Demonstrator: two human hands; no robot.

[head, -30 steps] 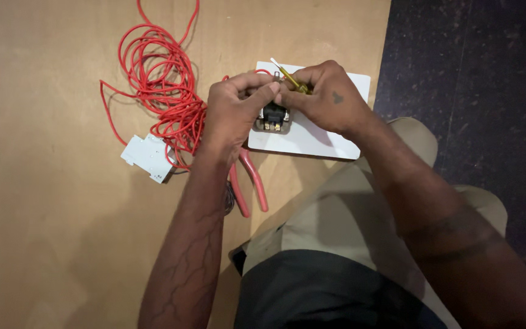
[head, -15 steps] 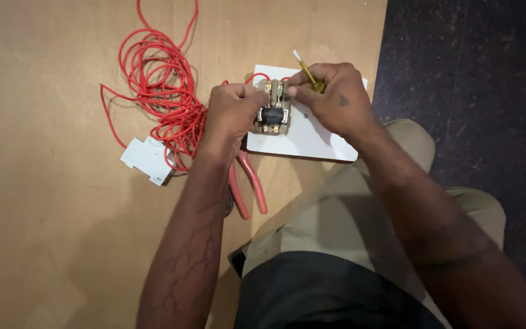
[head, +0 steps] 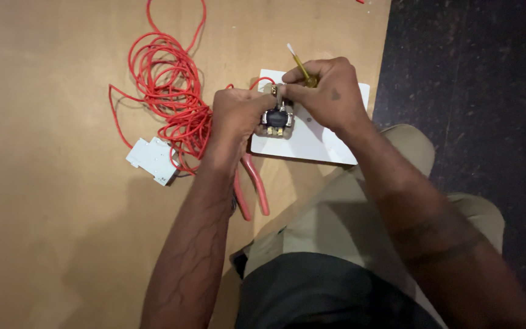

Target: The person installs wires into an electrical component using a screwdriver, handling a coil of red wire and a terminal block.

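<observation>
Grip: left hand (head: 235,116) clamps socket (head: 277,119), right hand (head: 327,94) clamps screwdriver (head: 300,64) | wire (head: 165,91) left of socket, mostly loose | wiring apparently unfinished.

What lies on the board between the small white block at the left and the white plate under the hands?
In the head view, between the white block and the white plate lie the coiled red wire, the left hand and the red-handled pliers.

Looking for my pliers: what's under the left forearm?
Two red plier handles stick out from under the left forearm on the wooden board. Their jaws are covered by the arm.
</observation>
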